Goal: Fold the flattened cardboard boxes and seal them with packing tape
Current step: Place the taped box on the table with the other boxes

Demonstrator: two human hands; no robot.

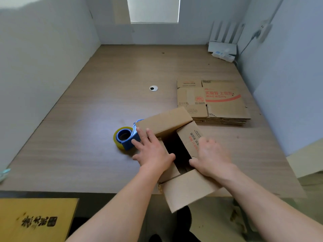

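A brown cardboard box (166, 124) stands at the near edge of the desk with its top flaps partly open and a dark gap in the middle. My left hand (152, 151) lies flat on the left flap, fingers spread and straight. My right hand (211, 158) presses on the printed right flap, fingers extended and blurred. The near flap (188, 191) sticks out over the desk edge toward me. A roll of clear tape in a blue dispenser (125, 137) sits on the desk just left of the box, touching it. A stack of flattened boxes (220, 102) lies behind, to the right.
The wooden desk (97, 105) has a round cable hole (153, 88) in its middle. A white router and power strip (222, 49) sit in the far right corner. A yellow-brown carton (35, 219) stands on the floor at lower left. Grey walls enclose the desk.
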